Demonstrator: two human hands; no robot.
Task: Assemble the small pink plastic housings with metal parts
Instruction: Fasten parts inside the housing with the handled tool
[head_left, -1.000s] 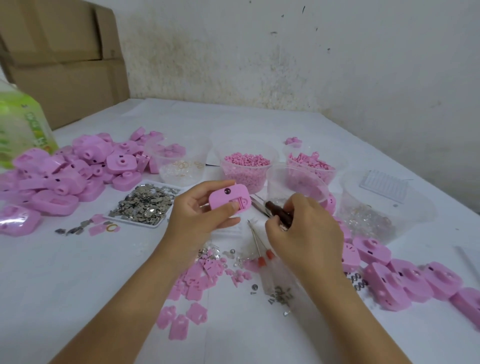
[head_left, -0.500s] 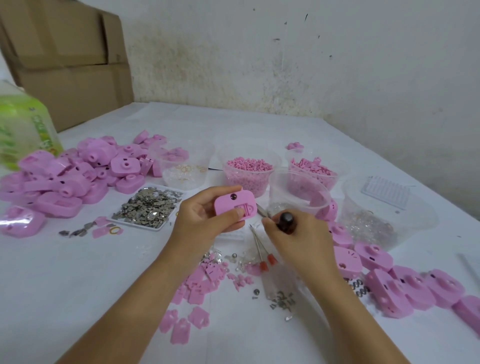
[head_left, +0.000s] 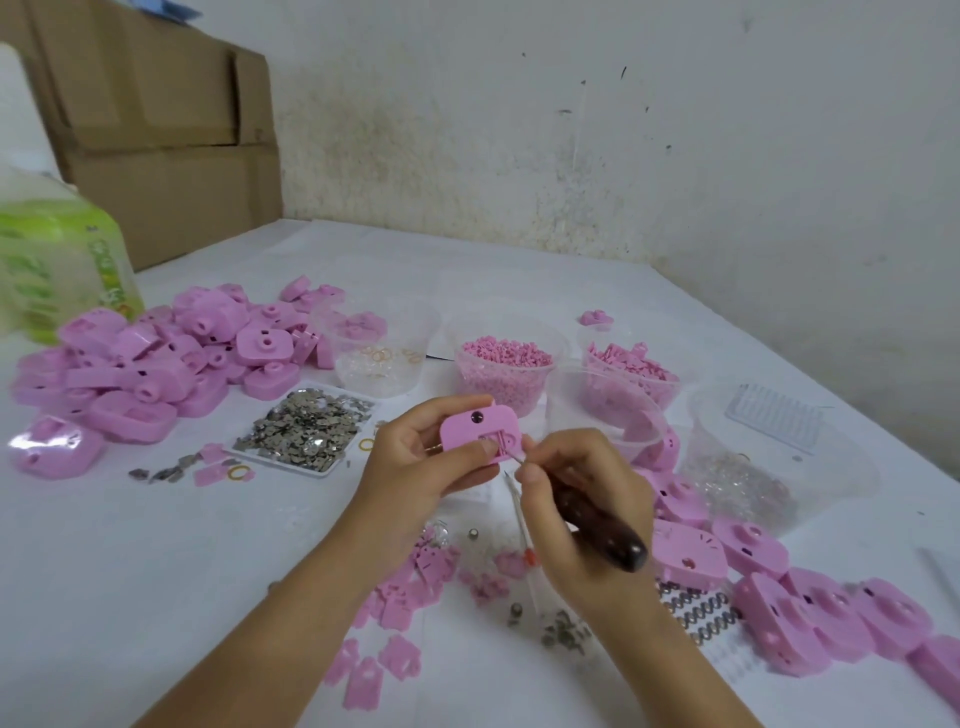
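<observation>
White desk (head_left: 156, 545) with a heap of pink housings (head_left: 156, 358) at the left and a row of housings (head_left: 779, 597) at the right. Further back, clear cups (head_left: 506, 387) of small pink pieces; next to the heap, a tray (head_left: 275, 461) of metal parts (head_left: 306, 428). Left hand (head_left: 415, 467) above the desk, fingers grasping one pink housing (head_left: 480, 426), its open side toward the camera. Right hand (head_left: 587, 493) just beside, fingers clenched around a dark-handled tool (head_left: 602, 525), the thin tip touching the recess of the housing.

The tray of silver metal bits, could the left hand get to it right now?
Probably yes for reach: the tray lies just beside the left hand with nothing between them. But that hand grips a pink housing, so it isn't free.
</observation>
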